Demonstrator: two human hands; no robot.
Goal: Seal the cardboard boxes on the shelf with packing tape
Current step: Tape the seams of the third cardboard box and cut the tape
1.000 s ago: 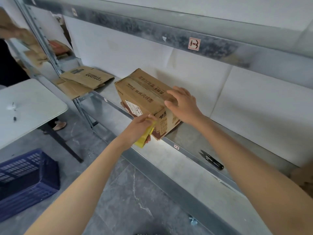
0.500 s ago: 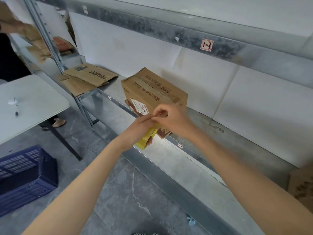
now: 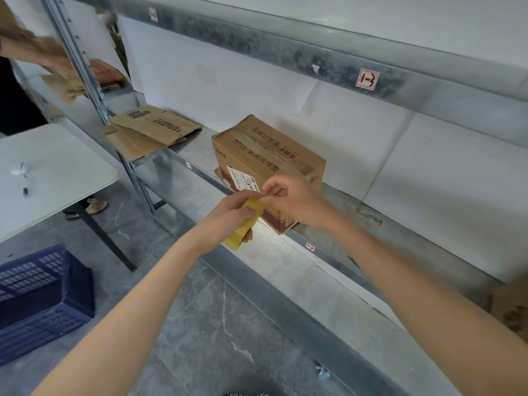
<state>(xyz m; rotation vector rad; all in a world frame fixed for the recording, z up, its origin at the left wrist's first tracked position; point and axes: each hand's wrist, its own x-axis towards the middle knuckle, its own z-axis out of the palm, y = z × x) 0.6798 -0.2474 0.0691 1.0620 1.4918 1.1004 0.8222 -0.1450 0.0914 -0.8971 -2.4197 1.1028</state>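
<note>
While the left grip [image 3: 228,221] closes around the yellow tape roll [image 3: 238,238], the right grip [image 3: 294,198] pinches the roll's top edge, before the box [image 3: 265,150] on the shelf [image 3: 400,241].

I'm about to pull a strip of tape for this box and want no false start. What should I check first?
1. Tape roll gripped in the left hand: ok.
2. Right hand pinching the roll's free end: cannot tell; its fingertips are at the roll, but the end is not visible.
3. Box flaps closed flat: ok.
4. Box resting on the shelf: ok, near corner at the front edge.
5. A hand steadying the box: not ok; both are busy with the tape.
</note>
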